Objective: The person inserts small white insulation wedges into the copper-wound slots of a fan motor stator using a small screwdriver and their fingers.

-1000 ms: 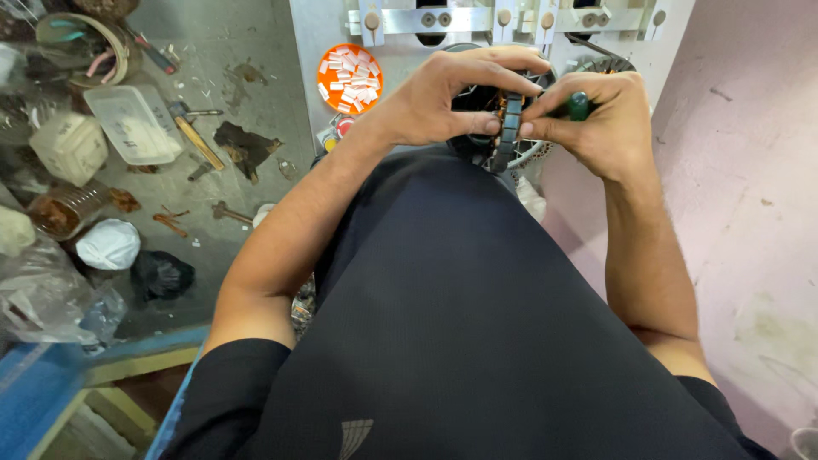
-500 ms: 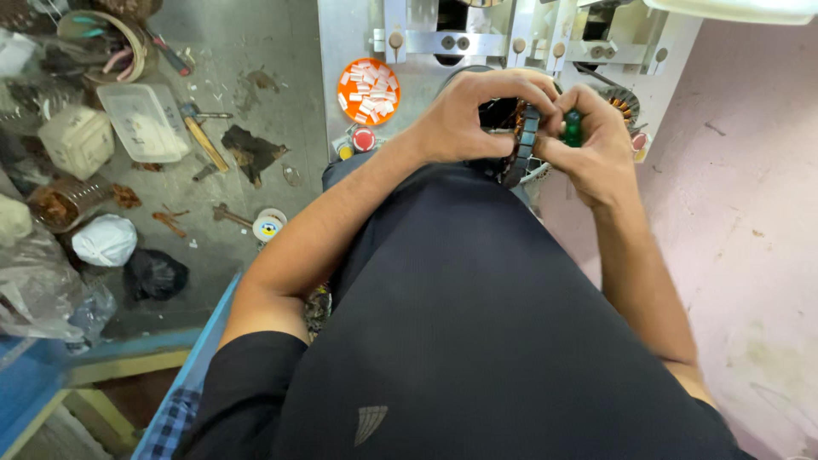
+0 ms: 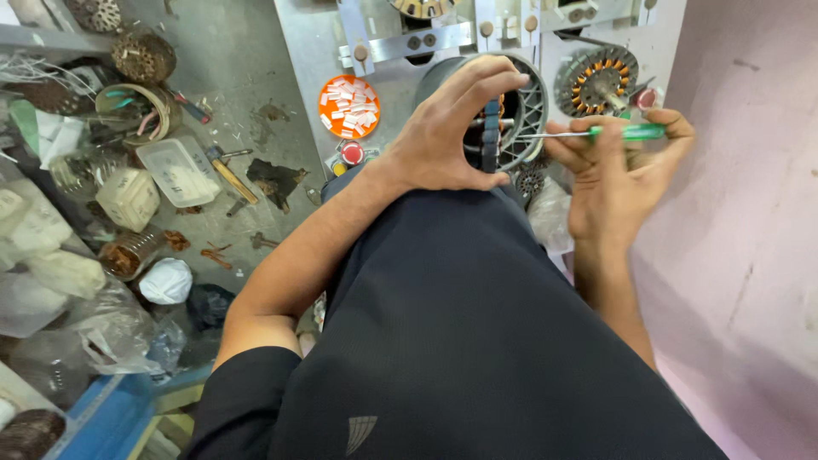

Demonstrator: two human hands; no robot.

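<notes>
My left hand (image 3: 452,136) grips a round grey motor stator (image 3: 521,111) upright on its edge, thumb below and fingers curled over its top rim. My right hand (image 3: 613,170) holds a green-handled screwdriver (image 3: 626,131), its thin metal shaft pointing left into the stator's slots. The two hands are a little apart. My dark-trousered leg fills the lower middle of the view and hides the stator's lower part.
A second stator with copper windings (image 3: 596,81) lies beyond my right hand. An orange lid holding several white slips (image 3: 349,106) sits on the grey bench. Plastic tubs (image 3: 179,170), bags, coils and small tools crowd the left. A pink wall (image 3: 750,213) stands on the right.
My right hand has drawn away to the right from the left hand, and the screwdriver's shaft now shows pointing into the stator. The left hand keeps its grip.
</notes>
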